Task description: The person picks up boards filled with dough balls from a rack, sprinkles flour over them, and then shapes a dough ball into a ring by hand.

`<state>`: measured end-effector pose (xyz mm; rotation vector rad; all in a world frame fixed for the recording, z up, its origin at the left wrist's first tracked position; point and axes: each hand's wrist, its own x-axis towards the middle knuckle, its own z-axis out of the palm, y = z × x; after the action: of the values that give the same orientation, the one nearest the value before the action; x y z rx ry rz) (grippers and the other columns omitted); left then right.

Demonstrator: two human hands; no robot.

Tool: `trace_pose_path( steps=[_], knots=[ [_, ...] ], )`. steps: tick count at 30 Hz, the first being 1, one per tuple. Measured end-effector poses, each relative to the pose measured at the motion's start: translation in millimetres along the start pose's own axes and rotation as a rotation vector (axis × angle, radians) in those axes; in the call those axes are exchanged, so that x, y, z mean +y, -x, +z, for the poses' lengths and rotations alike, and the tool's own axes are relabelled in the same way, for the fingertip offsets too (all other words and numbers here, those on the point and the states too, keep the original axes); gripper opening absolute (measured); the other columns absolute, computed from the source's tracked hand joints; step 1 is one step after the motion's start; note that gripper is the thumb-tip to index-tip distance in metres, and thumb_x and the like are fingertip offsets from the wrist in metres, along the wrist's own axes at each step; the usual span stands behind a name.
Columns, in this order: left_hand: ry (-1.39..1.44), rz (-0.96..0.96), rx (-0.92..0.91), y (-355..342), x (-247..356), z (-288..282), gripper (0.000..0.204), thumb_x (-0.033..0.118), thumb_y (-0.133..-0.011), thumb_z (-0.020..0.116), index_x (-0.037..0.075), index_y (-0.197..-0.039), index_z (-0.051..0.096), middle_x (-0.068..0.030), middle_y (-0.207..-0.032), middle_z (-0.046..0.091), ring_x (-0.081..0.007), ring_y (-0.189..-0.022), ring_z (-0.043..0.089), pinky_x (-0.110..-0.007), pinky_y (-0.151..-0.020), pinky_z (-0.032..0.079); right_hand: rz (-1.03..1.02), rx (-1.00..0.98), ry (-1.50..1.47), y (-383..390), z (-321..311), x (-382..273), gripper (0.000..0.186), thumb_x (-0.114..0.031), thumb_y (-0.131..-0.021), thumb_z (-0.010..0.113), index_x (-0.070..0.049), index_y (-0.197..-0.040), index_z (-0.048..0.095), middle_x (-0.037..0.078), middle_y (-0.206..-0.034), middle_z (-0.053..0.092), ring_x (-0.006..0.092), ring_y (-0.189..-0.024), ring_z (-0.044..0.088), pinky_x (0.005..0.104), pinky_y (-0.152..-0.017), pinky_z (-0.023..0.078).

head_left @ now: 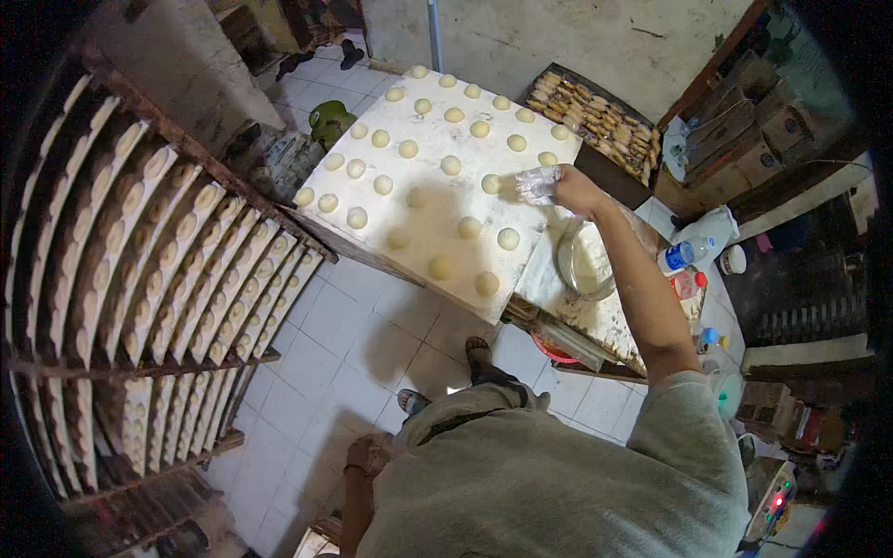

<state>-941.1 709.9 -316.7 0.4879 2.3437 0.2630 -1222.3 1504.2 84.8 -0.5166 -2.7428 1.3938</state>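
The dough balls (451, 166) look soft, light and a little tacky, so they would dent under a pinch and are best cupped low from both sides; they are pale, smooth rounds spaced in rows on the floured white worktop (423, 232) far ahead of the person. The right hand (558, 183), in a thin clear glove, reaches to the board's right edge beside one ball, fingers loosely curled with nothing visibly gripped. The left hand (365, 454) hangs near the body, its fingers too hidden to tell.

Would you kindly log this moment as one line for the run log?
right hand: in clear plastic glove, at round pale dough ball | white floured board: rows of dough balls | left hand: low by hip, grip unclear
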Motion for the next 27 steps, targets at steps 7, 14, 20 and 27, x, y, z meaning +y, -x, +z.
trace_pose_path(
  steps=[7, 14, 20, 27],
  knots=[
    [1.074, -0.380, 0.132, -14.2, 86.7, -50.3, 0.040, 0.027, -0.093, 0.062, 0.008, -0.128, 0.058, -0.0077, -0.114, 0.067, -0.0225, -0.099, 0.063, -0.035, -0.086, 0.051, 0.125, -0.130, 0.549, 31.4, -45.5, 9.0, 0.035, -0.026, -0.084, 0.064, 0.008, -0.091, 0.064, 0.024, -0.089, 0.068, 0.0356, -0.080, 0.066, 0.0423, -0.073, 0.051],
    [0.814, 0.124, 0.592, -114.9, 340.9, -285.6, 0.026, 0.018, -0.093, 0.066, 0.001, -0.111, 0.067, -0.0077, -0.104, 0.069, -0.0141, -0.091, 0.063, -0.028, -0.078, 0.050, 0.225, -0.154, -0.156, 101.5, 3.2, 281.9, 0.035, -0.030, -0.084, 0.067, 0.002, -0.098, 0.064, 0.022, -0.090, 0.069, 0.0372, -0.081, 0.066, 0.0439, -0.072, 0.052],
    [1.014, 0.265, 0.484, -143.0, 474.4, -434.7, 0.022, 0.016, -0.095, 0.063, 0.004, -0.114, 0.067, -0.0034, -0.102, 0.069, -0.0092, -0.089, 0.061, -0.024, -0.080, 0.048, 0.193, -0.072, -0.212, 81.9, -36.0, 163.8, 0.028, -0.020, -0.083, 0.069, 0.001, -0.101, 0.070, 0.008, -0.075, 0.069, 0.0229, -0.064, 0.063, 0.0367, -0.062, 0.053],
    [1.080, 0.155, 0.434, -123.8, 427.3, -375.0, 0.026, 0.017, -0.098, 0.060, 0.000, -0.117, 0.065, -0.0033, -0.108, 0.068, -0.0092, -0.097, 0.060, -0.024, -0.084, 0.048, 0.065, 0.099, 0.078, -88.2, -113.0, 98.0, 0.034, -0.022, -0.083, 0.068, 0.001, -0.108, 0.069, 0.010, -0.081, 0.068, 0.0156, -0.063, 0.056, 0.0316, -0.057, 0.048]
  ],
)
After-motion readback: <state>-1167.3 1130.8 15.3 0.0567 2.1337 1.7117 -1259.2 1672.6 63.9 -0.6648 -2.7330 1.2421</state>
